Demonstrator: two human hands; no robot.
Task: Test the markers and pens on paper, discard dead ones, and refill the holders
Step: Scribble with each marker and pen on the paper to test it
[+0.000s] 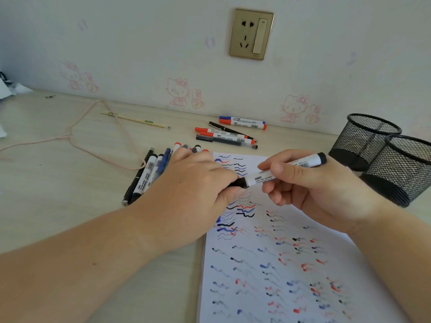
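Cap coming off, looked like
Left hand (198,180) pinched the black cap (236,183), right hand (300,180) gripped the marker (286,169); next probably scribble on the paper (268,264).

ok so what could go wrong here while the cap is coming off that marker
1. The left hand grips the black cap while the right hand holds the marker barrel directly over the paper. A sudden release might jerk the tip across the earlier test squiggles or ink the fingers.
2. The left forearm lies close to the loose pens; a jolt could roll them into the sorted group.
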